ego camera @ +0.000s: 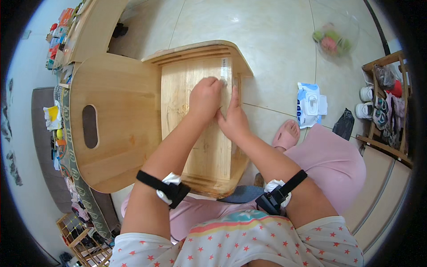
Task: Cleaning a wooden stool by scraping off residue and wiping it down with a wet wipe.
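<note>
A wooden chair lies before me, its pale seat board facing up and its backrest with an oval hand slot extending left. My left hand is curled into a fist on the board. By its fingertips is a small greyish bit, and I cannot tell whether it is held or stuck to the wood. Just beyond runs a pale label strip bearing writing. My right hand grips the board's front edge, thumb on top and index finger stretched along the edge; its other fingers are hidden.
To the right on the tiled floor lie a pack of wipes with its lid up, a black plastic bag and a clear bag of fruit. A wooden shoe rack stands farther right. At left is a cloth-covered table with clutter.
</note>
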Motion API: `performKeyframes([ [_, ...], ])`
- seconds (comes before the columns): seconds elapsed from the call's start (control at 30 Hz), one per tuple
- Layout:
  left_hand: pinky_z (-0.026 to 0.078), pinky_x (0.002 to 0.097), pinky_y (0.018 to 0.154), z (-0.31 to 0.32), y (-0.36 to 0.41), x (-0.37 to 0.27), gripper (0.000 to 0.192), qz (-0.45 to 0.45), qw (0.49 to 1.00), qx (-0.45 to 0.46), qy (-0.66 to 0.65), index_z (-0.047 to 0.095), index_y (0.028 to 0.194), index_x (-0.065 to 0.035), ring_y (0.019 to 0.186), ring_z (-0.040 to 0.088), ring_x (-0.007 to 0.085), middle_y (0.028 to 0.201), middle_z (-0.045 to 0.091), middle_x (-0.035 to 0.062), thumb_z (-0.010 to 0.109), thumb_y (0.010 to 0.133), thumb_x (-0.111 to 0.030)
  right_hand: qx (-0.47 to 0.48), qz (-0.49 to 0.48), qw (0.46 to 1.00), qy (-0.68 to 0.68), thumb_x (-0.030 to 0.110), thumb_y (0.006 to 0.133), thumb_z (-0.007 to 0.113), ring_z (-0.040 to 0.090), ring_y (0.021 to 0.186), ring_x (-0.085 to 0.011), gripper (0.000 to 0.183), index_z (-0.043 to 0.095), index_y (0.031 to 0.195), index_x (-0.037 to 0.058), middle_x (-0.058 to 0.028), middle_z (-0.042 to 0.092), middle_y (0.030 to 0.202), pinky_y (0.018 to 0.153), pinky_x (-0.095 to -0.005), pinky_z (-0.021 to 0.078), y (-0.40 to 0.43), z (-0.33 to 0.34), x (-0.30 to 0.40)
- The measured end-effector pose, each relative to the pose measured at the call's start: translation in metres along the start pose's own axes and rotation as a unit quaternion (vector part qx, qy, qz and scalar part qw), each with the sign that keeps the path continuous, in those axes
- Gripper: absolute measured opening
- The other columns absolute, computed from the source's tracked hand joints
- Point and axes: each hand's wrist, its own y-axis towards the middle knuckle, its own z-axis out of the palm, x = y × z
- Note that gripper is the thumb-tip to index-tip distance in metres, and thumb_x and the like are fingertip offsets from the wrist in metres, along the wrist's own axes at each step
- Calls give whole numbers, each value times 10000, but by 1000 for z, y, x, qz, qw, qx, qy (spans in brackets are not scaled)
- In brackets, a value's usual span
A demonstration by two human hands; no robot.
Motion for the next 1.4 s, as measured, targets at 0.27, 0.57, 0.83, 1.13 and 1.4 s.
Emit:
performKeyframes([
  [0.27,493,369,630,-1,19,3,50,-5,1000,23,21,632,751,-54,747,590,269,759,600,88,600,713,-55,34,38,998,25,214,805,627,579,938,-442,938,-26,1440,-8,-312,529,1164,795,-480,476,-1,0,7],
  [0.57,497,394,654,0,10,-10,51,-86,994,60,22,657,759,-59,737,609,303,774,630,111,621,764,-95,35,21,999,6,210,817,622,579,926,-453,940,-50,1442,5,-303,528,1173,792,-486,476,-2,-3,4],
  [0.83,494,398,640,5,19,-11,62,-98,989,70,83,644,756,-47,714,604,321,739,611,129,605,763,-95,8,-13,1000,4,234,810,627,590,871,-448,961,-59,1435,-17,-300,568,1089,744,-499,482,2,1,-5],
  [1.13,491,385,627,2,28,-12,52,-105,990,32,93,609,692,-35,720,593,288,723,590,117,594,732,-66,1,-28,1000,2,211,806,617,607,804,-431,971,-94,1430,-9,-292,601,977,681,-486,487,2,8,1],
  [1.4,490,410,648,3,10,-24,64,-77,996,50,13,634,750,-45,721,606,322,774,627,142,603,774,-94,-25,-44,999,12,219,785,634,607,813,-431,978,-57,1423,-50,-282,593,1034,676,-479,493,6,12,-13],
])
